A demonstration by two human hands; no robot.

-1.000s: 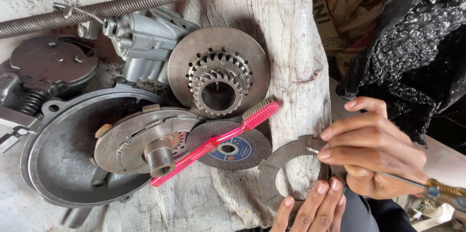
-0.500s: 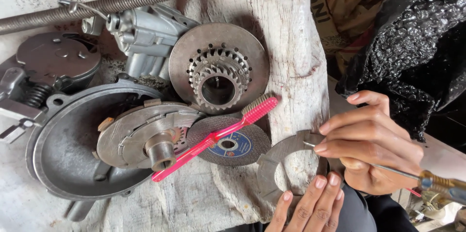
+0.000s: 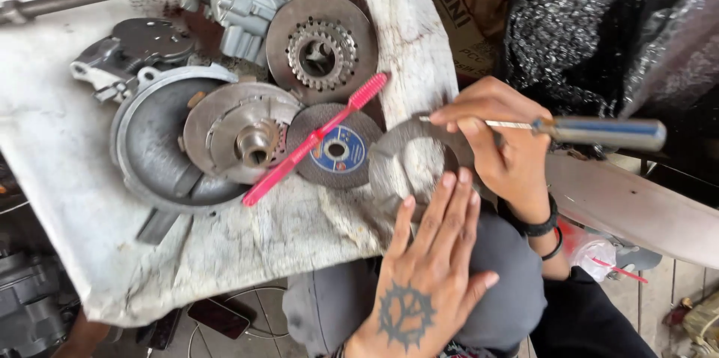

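Your left hand (image 3: pixel 427 268), fingers spread, presses the flat grey metal ring plate (image 3: pixel 408 163); your right hand (image 3: pixel 502 137) pinches a steel-handled screwdriver (image 3: pixel 592 132); pink toothbrush (image 3: pixel 314 137) lies left

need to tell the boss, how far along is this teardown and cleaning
Done: parts lie spread on the cloth. In hand: left hand steadies a flat metal ring while right hand works it with a screwdriver. Left: hub, sprocket disc, pink toothbrush lie untouched.
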